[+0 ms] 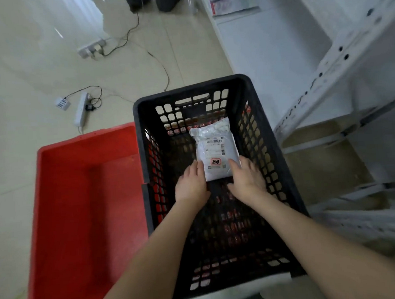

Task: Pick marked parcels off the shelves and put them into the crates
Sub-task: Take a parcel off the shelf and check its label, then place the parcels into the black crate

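Between the fingertips of both hands: one white parcel (216, 148), lying flat on the floor of the black crate (188, 89), toward its far end.

Left hand (190, 184): fingers (194, 167) nearly straight, resting along the parcel's near-left edge. Right hand (247, 179): fingers (234, 164) nearly straight, laid over its near-right corner. Neither hand curls round the parcel; whether a thumb reaches beneath it cannot be told.

Progress, as judged: this parcel is down in the black crate, with release the likely step in hand. It is the only parcel seen in either crate. Red crate (87, 179): left of the left hand, against the black crate's wall. Shelves (339, 71): right of the right hand; number of marked parcels left to pick unknown.

Parcel, appearance: soft white plastic mailer, wrinkled at the end beyond the fingertips. Printed label with barcode (214, 141). Red-bordered mark (215, 162) between the two sets of fingertips, characters too blurred to read.
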Demonstrator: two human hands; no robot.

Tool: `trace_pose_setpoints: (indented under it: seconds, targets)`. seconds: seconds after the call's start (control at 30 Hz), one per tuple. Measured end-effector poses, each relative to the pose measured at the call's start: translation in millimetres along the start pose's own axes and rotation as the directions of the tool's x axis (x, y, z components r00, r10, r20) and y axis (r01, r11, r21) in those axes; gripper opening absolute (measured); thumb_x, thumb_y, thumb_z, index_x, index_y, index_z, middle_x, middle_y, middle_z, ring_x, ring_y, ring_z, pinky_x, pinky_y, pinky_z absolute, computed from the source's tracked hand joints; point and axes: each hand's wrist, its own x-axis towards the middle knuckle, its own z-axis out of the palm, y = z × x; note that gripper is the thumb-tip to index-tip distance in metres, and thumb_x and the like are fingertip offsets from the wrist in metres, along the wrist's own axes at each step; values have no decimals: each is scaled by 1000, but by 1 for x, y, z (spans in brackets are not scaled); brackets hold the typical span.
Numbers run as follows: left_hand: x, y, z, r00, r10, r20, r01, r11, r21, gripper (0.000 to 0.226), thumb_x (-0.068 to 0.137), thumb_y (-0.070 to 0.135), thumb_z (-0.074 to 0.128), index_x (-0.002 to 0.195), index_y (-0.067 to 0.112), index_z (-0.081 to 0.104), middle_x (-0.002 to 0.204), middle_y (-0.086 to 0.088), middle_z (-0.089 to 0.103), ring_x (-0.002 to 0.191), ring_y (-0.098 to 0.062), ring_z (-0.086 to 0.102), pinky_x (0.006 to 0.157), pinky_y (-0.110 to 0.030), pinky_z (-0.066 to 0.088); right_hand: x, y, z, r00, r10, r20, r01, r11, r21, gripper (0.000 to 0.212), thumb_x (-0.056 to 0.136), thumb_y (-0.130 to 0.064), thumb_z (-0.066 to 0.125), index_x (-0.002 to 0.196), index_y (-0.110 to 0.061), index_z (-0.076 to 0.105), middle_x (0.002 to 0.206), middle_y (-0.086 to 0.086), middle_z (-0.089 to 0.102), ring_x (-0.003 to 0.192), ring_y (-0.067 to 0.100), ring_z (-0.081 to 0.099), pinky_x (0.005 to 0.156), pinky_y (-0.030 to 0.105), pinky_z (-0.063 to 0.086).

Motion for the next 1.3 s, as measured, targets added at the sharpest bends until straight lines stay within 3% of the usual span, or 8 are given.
trace_pose_setpoints:
  seconds: [0.13, 0.43, 0.7, 1.13, 1.3]
  targets:
    - [-49, 13, -21, 995, 53, -86, -49, 997, 55, 84, 88, 30, 62, 151, 11, 10, 158, -7, 13, 145, -23, 16, 114, -36, 24, -58, -3, -20, 999, -11, -32, 11, 1000, -7, 70, 89, -31, 61, 147, -27, 22, 155, 7, 15, 141, 28, 18, 111, 40, 29]
    - [-175, 33, -58, 978, 147, -145, -122, 978, 168, 87, 90, 34, 61, 152, 11, 5, 160, -9, 6, 147, -24, 9, 116, -37, 21, -199, -12, -44, 975, -10, -222, 6, 1000, -17, 71, 89, -34, 63, 148, -26, 23, 156, 8, 15, 144, 29, 15, 114, 43, 27]
    - [-282, 47, -62, 965, 197, -171, -155, 961, 230, 88, 89, 32, 64, 152, 12, 6, 160, -8, 7, 147, -25, 9, 116, -37, 22, -324, -11, -47, 952, 31, -304, -33, 999, 0, 72, 91, -33, 61, 149, -25, 20, 158, 7, 13, 145, 28, 14, 113, 43, 27]
    - [-446, 102, -20, 952, 216, -215, -143, 940, 309, 91, 88, 35, 65, 152, 10, 5, 160, -10, 8, 147, -26, 11, 116, -38, 22, -490, 34, -13, 910, -16, -415, 4, 1000, -29, 71, 88, -33, 63, 147, -22, 25, 155, 9, 19, 143, 28, 18, 112, 43, 28]
    - [-522, 134, 10, 944, 262, -200, -185, 923, 338, 89, 86, 32, 67, 151, 9, 10, 158, -10, 12, 145, -26, 15, 115, -39, 24, -568, 65, 14, 906, 33, -422, -45, 999, -18, 72, 87, -33, 65, 147, -25, 26, 155, 7, 19, 143, 29, 20, 109, 44, 36]
